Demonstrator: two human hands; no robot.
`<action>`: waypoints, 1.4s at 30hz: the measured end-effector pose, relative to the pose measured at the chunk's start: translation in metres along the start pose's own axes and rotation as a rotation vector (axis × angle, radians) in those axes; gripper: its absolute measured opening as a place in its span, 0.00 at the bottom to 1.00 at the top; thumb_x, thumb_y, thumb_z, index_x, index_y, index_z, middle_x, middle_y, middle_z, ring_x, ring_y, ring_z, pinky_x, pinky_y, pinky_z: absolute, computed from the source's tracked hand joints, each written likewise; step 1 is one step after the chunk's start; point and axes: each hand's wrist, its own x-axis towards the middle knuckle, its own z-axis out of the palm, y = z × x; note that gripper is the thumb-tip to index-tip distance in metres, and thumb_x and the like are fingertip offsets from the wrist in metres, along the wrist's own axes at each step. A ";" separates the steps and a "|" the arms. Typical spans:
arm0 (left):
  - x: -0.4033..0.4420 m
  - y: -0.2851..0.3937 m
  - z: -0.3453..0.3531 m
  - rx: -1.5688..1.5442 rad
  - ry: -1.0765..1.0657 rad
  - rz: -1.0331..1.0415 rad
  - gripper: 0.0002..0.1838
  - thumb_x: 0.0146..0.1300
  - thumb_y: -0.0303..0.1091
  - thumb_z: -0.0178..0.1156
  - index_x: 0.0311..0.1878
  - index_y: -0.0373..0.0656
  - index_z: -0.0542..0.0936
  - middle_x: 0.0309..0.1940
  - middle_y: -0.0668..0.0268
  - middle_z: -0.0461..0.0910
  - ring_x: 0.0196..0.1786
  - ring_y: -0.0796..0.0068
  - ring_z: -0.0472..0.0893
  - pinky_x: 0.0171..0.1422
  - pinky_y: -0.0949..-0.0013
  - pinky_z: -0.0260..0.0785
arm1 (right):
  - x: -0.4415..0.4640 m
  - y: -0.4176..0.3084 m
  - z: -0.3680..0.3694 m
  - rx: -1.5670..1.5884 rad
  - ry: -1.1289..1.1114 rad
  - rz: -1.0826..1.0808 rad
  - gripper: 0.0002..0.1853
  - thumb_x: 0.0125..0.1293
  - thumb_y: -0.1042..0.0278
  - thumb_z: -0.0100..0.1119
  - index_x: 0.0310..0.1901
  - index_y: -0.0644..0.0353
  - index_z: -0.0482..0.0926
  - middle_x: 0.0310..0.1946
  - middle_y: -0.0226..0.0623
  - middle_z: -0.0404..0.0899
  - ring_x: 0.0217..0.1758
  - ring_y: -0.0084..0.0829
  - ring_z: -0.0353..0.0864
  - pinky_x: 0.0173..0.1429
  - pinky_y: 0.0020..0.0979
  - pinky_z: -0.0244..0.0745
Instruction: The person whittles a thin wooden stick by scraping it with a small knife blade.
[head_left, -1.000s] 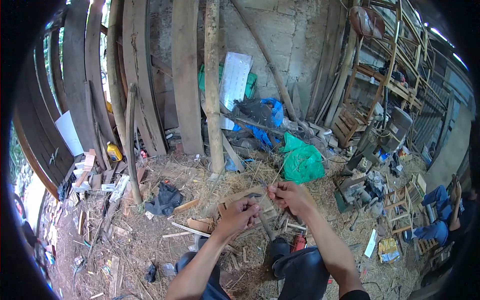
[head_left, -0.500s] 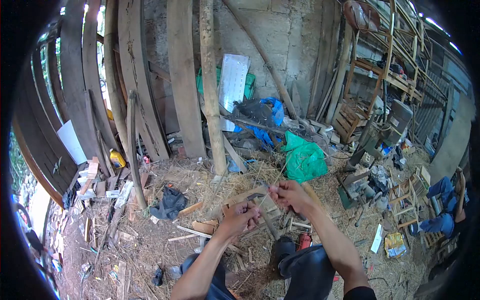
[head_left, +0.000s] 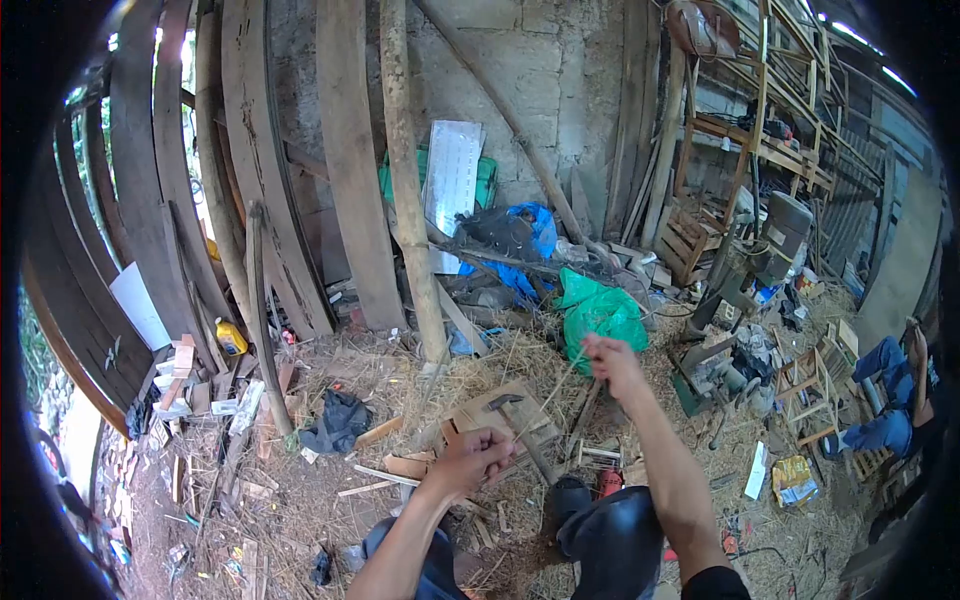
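Note:
A thin pale strand point(head_left: 550, 400), like a cord or a fibre strip, runs slantwise between my two hands. My left hand point(head_left: 472, 462) is closed, pinching its lower end between thumb and fingers. Higher and to the right, my right hand point(head_left: 617, 366) is closed on the upper end, its fingertips slightly blurred. Below the strand lies a hammer point(head_left: 540, 462), its dark head on a wooden board point(head_left: 475, 412) and its handle pointing toward my shoe. The exact material of the strand is too fine to tell.
A green plastic bag point(head_left: 612, 318) lies beyond my right hand. A wooden post point(head_left: 408, 200) stands ahead. A black bag point(head_left: 338, 422) and wood scraps lie on the straw-strewn ground at left. A seated person's legs point(head_left: 880, 400) show at far right, near a small wooden chair frame point(head_left: 803, 392).
My right hand has moved up and away from my left, so more of the strand shows between them. The hammer head is now uncovered. The view has shifted slightly.

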 end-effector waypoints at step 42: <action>0.009 0.000 -0.006 0.590 0.341 0.326 0.05 0.62 0.27 0.58 0.35 0.34 0.78 0.18 0.66 0.75 0.22 0.81 0.73 0.28 0.72 0.64 | -0.038 -0.003 0.036 0.136 -0.158 0.081 0.05 0.68 0.69 0.53 0.40 0.60 0.74 0.25 0.22 0.71 0.18 0.12 0.58 0.19 0.17 0.50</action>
